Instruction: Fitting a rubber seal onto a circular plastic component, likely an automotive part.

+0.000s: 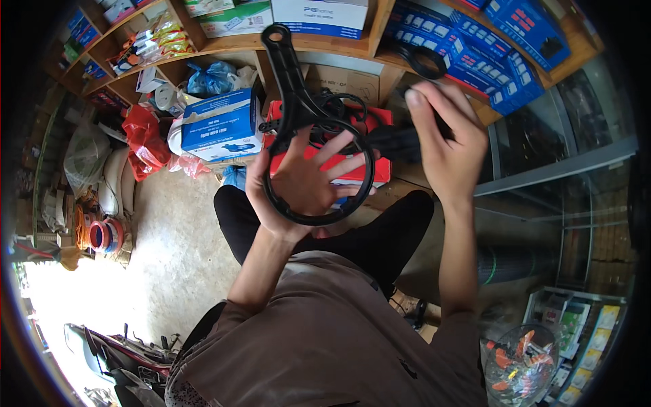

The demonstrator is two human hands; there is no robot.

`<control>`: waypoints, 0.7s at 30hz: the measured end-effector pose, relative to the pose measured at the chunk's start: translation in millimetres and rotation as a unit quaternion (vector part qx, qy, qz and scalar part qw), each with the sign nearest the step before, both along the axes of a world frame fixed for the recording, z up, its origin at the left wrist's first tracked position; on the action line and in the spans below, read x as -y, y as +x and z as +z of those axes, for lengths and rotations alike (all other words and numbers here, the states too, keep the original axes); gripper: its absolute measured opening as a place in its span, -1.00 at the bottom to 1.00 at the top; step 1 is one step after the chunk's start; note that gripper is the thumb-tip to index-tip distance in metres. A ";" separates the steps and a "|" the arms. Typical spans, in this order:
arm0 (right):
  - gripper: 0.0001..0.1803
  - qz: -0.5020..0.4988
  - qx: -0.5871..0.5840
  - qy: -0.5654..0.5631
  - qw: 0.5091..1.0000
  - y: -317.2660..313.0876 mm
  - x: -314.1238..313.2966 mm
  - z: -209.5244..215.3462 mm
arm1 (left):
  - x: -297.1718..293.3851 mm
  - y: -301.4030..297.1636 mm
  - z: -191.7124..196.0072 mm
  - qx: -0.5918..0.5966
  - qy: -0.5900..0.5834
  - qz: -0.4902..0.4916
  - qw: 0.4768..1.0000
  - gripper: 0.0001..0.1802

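A large black plastic ring wrench [371, 178], like one for a filter housing, is up in front of me with its handle pointing away. My left hand [305, 180] supports it from behind, palm up, with fingers spread across the ring's opening. Off to the right, my right hand [451, 139] is raised, thumb and fingers closed. A smaller black ring-shaped piece [428, 66] sticks out beyond its fingers, slightly blurred. The grip on that piece is partly hidden by the hand.
Beyond my knees lie a red box [380, 169] with black cables and a blue-and-white carton [220, 129]. Wooden shelves [237, 44] with boxes curve across the far side. A glass cabinet [529, 136] stands at right. At lower left is a motorbike [122, 359].
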State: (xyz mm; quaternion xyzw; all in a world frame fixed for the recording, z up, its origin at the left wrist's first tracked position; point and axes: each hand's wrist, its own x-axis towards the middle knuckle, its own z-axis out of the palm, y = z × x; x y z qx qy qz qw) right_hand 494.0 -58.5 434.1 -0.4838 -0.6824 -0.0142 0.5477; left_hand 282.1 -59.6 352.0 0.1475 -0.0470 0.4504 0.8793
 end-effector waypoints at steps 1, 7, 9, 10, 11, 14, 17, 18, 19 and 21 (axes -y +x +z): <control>-0.87 -0.004 -0.033 -0.024 0.999 1.1 7.6 -1.2 | -1.3 1.7 1.0 0.001 0.001 0.005 1.000 -0.16; -0.81 -0.003 -0.080 -0.107 0.991 -15.0 23.4 -6.8 | -6.4 9.6 -12.9 0.094 -0.002 -0.069 0.993 -0.17; -0.83 0.021 -0.029 -0.082 0.996 -15.2 24.4 -8.0 | -8.1 9.1 -16.3 0.083 -0.006 -0.068 0.994 -0.17; -0.83 0.021 -0.010 -0.073 0.997 -13.7 25.0 -10.0 | -9.5 9.2 -15.9 0.082 -0.034 -0.062 0.994 -0.14; -0.83 0.021 -0.010 -0.075 0.997 -12.3 26.4 -10.3 | -10.7 9.6 -16.1 0.081 -0.062 -0.056 0.993 -0.09; -0.70 0.037 0.130 -0.092 0.987 -8.5 32.4 -12.4 | -15.5 11.2 -20.3 0.093 -0.038 -0.057 0.993 -0.11; -0.63 0.036 0.169 -0.106 0.979 -8.0 37.2 -11.5 | -16.5 11.8 -18.2 0.093 -0.033 -0.056 0.994 -0.12; -0.58 0.039 0.192 -0.102 0.975 -5.1 37.0 -12.1 | -16.5 12.2 -17.1 0.088 -0.039 -0.055 0.994 -0.13; -0.58 0.039 0.192 -0.103 0.975 -4.9 36.4 -11.6 | -16.4 13.1 -17.1 0.088 -0.039 -0.055 0.994 -0.13; -0.62 0.008 0.189 -0.069 0.980 -5.3 35.5 -10.0 | -15.5 15.5 -17.1 0.080 -0.005 -0.044 0.996 -0.13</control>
